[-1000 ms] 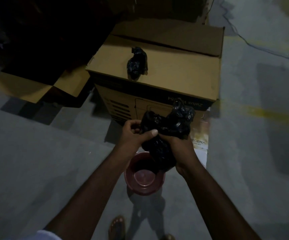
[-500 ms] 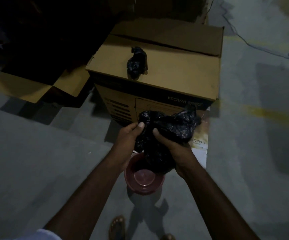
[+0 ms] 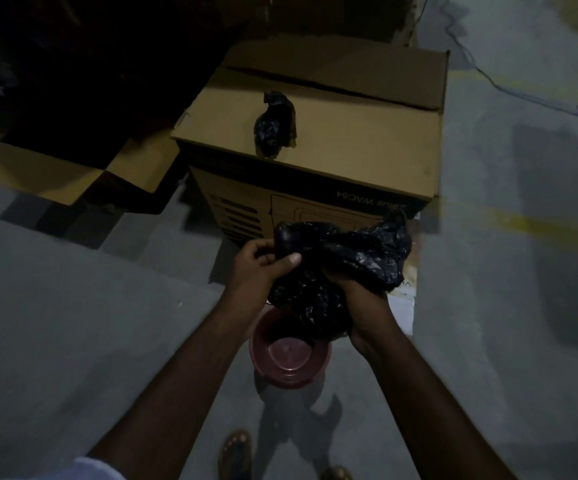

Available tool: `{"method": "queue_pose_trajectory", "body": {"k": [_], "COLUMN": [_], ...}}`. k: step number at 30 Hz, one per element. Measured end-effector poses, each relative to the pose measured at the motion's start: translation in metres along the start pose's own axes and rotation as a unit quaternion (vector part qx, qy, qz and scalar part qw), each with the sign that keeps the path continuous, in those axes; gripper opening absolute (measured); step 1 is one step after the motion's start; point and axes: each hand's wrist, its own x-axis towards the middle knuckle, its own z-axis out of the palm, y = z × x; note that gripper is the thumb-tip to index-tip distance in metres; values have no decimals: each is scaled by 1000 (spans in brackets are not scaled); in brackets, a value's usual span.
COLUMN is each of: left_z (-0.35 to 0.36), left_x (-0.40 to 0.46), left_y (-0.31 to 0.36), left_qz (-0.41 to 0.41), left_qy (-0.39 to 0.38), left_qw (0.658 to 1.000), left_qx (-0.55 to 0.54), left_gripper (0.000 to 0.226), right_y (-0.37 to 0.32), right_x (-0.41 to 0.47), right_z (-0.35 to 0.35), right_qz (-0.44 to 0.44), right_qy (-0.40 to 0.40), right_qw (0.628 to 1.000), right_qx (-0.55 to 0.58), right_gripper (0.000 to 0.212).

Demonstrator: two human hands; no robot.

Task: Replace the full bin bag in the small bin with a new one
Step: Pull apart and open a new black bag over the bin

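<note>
A crumpled black bin bag (image 3: pixel 346 261) hangs between both hands, just above the small red bin (image 3: pixel 289 358) on the floor. My left hand (image 3: pixel 261 261) pinches the bag's upper left edge with thumb and fingers. My right hand (image 3: pixel 360 299) grips the bag from below and to the right, partly hidden by the plastic. The bin's inside shows bare and reddish. A second black bag (image 3: pixel 275 124), bunched and knotted, lies on top of the large cardboard box (image 3: pixel 367 147) beyond the bin.
The box stands directly behind the bin. Flattened cardboard (image 3: pixel 55 178) lies on the floor at left beside a dark area. A cable (image 3: pixel 509 91) runs across the grey floor at upper right. My sandalled feet (image 3: pixel 235 455) are just behind the bin.
The bag has been pulled wider between my hands, its right part spreading out. My left hand shifted its pinch to the bag's upper left edge.
</note>
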Motion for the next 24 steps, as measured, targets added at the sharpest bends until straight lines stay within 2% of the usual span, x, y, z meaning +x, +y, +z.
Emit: {"method": "queue_pose_trajectory", "body": {"k": [3,8,10,12,16,18,22,24], "left_z": [-5,-2,1,3,7,5,-3,-6], "left_x": [1,-6,-10,-11,-6,-3,0,1], "left_y": [-1,-2,1,3,-4,-8,-3,-3], "left_qz": [-11,-11,-28,-45,-29,-23,-17,-14], "left_qy": [9,-14,-39,-63,-23,0,43,52], "left_qw": [998,1000,999,996,999,1000,998,998], "left_qx": [-56,-16,-25,-38,9,14,-45,-42], "left_gripper": [36,28,37,47,77,72,51,40], "right_y": [0,-1,2,5,6,3,-1,-3], "right_x": [3,-2,-3,-1,2,2,1,1], "right_z": [-3,-1,4,9,7,6,3,1], "right_qz": [45,7,2,8,56,63,69,71], "right_qy": [11,-60,-64,-31,31,41,41,43], "right_qw": [999,998,997,998,996,996,997,996], "right_qx": [13,-7,-30,-56,-54,-43,5,15], "right_gripper": [34,39,40,40,25,29,15,13]}}
